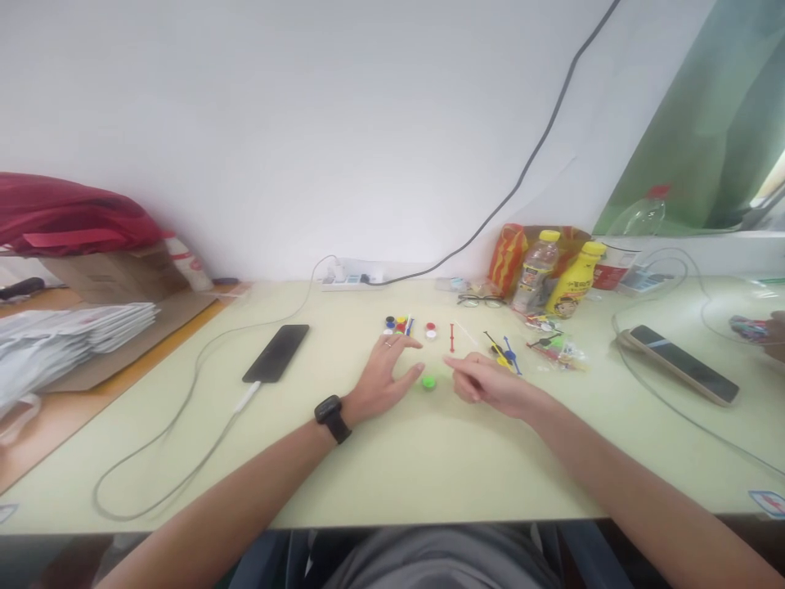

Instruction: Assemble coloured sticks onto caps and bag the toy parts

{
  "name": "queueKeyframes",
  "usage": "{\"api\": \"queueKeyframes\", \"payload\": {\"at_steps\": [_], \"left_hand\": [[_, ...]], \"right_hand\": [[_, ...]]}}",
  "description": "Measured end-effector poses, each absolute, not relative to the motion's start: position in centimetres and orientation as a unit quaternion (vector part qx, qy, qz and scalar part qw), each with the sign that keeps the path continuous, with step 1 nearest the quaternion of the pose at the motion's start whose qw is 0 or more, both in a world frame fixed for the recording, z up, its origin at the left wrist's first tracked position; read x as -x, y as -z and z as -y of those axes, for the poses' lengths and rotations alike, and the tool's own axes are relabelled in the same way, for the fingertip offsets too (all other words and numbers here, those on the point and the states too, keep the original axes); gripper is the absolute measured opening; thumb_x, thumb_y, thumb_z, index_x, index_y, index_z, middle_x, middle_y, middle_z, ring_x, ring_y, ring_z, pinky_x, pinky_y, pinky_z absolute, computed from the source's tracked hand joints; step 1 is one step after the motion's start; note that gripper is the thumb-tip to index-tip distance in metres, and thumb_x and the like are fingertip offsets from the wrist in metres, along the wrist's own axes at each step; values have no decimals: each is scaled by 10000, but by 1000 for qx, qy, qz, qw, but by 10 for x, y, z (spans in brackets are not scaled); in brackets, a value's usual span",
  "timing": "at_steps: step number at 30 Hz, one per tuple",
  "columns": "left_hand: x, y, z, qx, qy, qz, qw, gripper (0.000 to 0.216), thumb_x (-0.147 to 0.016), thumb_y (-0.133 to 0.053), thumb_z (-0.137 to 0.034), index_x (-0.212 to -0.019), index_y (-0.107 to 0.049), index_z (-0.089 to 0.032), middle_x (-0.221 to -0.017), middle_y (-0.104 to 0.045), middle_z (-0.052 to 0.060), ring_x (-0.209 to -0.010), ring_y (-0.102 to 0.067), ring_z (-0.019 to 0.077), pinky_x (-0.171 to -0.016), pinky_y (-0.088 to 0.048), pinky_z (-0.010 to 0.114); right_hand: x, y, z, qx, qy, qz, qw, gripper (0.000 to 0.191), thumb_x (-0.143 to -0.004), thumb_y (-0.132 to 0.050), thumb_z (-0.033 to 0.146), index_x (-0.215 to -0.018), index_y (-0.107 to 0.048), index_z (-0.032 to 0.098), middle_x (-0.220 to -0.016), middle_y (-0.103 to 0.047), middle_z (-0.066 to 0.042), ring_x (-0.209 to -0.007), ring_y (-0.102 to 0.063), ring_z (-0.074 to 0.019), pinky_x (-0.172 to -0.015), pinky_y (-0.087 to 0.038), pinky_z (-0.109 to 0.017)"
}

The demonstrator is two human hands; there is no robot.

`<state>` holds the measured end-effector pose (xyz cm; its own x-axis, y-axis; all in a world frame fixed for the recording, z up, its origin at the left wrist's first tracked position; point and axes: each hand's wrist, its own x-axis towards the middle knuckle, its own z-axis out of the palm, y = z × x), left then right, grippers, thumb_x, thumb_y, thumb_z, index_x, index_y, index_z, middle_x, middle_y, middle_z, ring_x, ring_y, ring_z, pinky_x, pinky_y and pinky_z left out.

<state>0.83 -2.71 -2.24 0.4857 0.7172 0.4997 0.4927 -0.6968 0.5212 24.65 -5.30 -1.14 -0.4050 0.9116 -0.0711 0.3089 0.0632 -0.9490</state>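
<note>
Leftmost, you have a red cloth (79, 213) on a cardboard box (116, 278), with a stack of white packages (74, 339) in front of it. Next, on your pale bench (392, 483), a dark phone (275, 353) lies with a cable (202, 483) plugged into its near end. A black watch (332, 415) is around your left wrist, and your left hand (379, 380) has its grip released, fingers spread and thumb out toward the middle. Just beyond those fingers sits a cluster of small coloured discs (391, 325). Between your two hands, near your left thumb, the green disc (428, 383) rests on the bench; farther back, a red disc (430, 326) is just beside a white one. Behind your right hand, a red stick (452, 338) lies by itself. Your right hand (489, 386) has its fingers curled and its index finger toward the left; you cannot tell whether that grip is clenched on anything. Beyond it lie a pair of glasses (480, 302) and a group of black, yellow and blue sticks (513, 358). Farther right stand a clear bottle (535, 274) with a yellow cap and a yellow bottle (575, 282), and a second phone (684, 364) lies at an angle.
</note>
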Motion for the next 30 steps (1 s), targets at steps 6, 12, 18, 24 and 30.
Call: {"api": "queueKeyframes", "payload": {"at_steps": [6, 12, 18, 24, 30], "left_hand": [[-7, 24, 25, -835, -378, -368, 154, 240, -1006, -578, -328, -1238, -618, -280, -1217, -642, 59, -1222, -531, 263, -1084, -443, 448], [-7, 25, 22, -837, -375, -368, 157, 218, -1018, -562, -337, -1220, -624, -280, -1217, -650, 53, -1228, -547, 249, -1091, -447, 435], [-7, 25, 21, -834, -376, -371, 162, 206, -1024, -555, -362, -1198, -629, -279, -1205, -665, 48, -1219, -561, 243, -1072, -462, 422], [-7, 27, 20, -831, -379, -370, 171, 215, -1034, -534, -373, -1202, -630, -280, -1217, -664, 51, -1221, -557, 246, -1080, -457, 438], [-7, 27, 19, -828, -377, -376, 173, 224, -1038, -524, -380, -1203, -635, -278, -1221, -662, 48, -1213, -562, 238, -1083, -461, 436]], "right_hand": [[-251, 6, 46, 468, -536, 589, 383, 647, -893, -590, 666, -463, -524, 187, -452, -350, 42, -483, -284, -98, -543, -217, -300], [-262, 15, 30, 526, -421, 614, 411, 467, -949, -514, 593, -806, -691, 186, -581, -463, 36, -553, -400, -128, -554, -287, -278], [-269, 41, 14, 541, -235, 711, 384, 259, -981, -454, 335, -984, -678, 204, -968, -698, -64, -908, -629, -214, -750, -463, -317], [-274, 60, 8, 525, -88, 787, 312, 391, -932, -415, 129, -1227, -660, 200, -1273, -658, -117, -1218, -573, -247, -1052, -437, -398], [-276, 65, 11, 582, -21, 780, 226, 370, -956, -438, 182, -1254, -656, 210, -1441, -512, -160, -1387, -388, -309, -1096, -408, -464]]}}
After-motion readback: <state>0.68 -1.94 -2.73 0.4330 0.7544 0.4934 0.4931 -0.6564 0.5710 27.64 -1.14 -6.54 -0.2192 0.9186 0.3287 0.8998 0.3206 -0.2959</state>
